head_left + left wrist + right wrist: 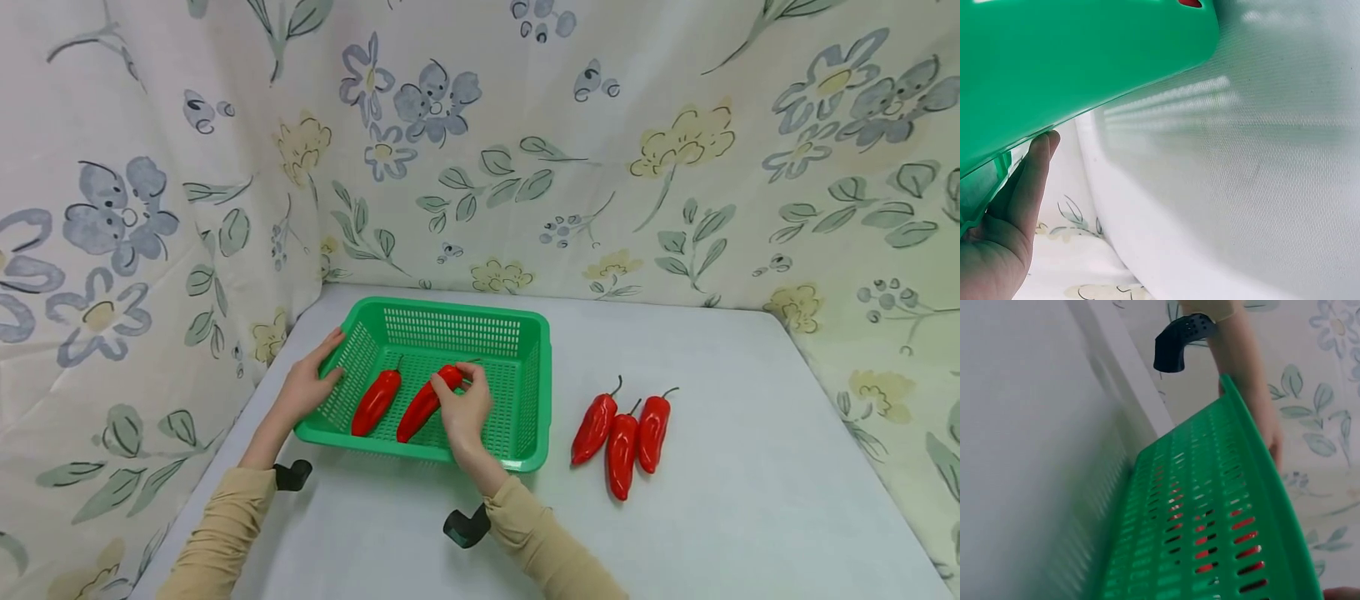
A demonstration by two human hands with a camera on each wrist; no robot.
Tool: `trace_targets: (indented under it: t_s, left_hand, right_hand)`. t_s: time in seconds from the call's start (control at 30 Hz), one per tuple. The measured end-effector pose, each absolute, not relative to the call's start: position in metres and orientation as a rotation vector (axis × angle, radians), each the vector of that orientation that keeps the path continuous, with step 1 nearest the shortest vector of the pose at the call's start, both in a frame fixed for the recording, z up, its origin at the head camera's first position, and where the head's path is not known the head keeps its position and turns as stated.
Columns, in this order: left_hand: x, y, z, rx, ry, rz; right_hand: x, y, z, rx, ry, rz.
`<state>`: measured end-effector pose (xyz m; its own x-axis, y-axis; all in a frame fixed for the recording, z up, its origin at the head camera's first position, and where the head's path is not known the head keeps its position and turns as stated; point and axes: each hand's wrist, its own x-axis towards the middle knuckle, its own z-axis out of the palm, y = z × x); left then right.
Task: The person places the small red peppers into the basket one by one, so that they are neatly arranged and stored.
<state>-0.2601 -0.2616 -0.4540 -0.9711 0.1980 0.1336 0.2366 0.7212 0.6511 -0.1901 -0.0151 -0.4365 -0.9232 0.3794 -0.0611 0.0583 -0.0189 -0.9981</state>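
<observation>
A green plastic basket [465, 311] with slotted walls stands at the left of the white table. My left hand [306, 387] holds its left rim, fingers along the outside and thumb over the edge; the left wrist view shows that hand [1013, 231] against the green wall. Inside the basket, my right hand [467, 412] pinches a red chili pepper [418, 412] near its stem end, the tip pointing toward the near wall. Beside it on the basket floor lies another red chili pepper [377, 402]. In the right wrist view, the basket's wall [1210, 487] hides most of the peppers.
Right of the basket, three more red chili peppers [622, 454] lie close together on the white table [750, 467], stems pointing away. A flowered curtain [480, 233] hangs behind the table and at its sides. Black camera mounts [467, 527] stick out from both wrists.
</observation>
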Motion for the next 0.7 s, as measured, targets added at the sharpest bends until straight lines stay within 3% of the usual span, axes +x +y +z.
trace_targets:
  t_s: [0.3,0.7]
  left_hand:
    - [-0.26,-0.262,-0.453,-0.374,-2.85,-1.097]
    - [-0.26,-0.261,-0.454,-0.378,-2.847,-1.094]
  right_hand:
    - [-0.203,-0.035,-0.437,-0.398,-2.111,1.88]
    - [-0.219,-0.048,-0.444,-0.526,-2.241,1.816]
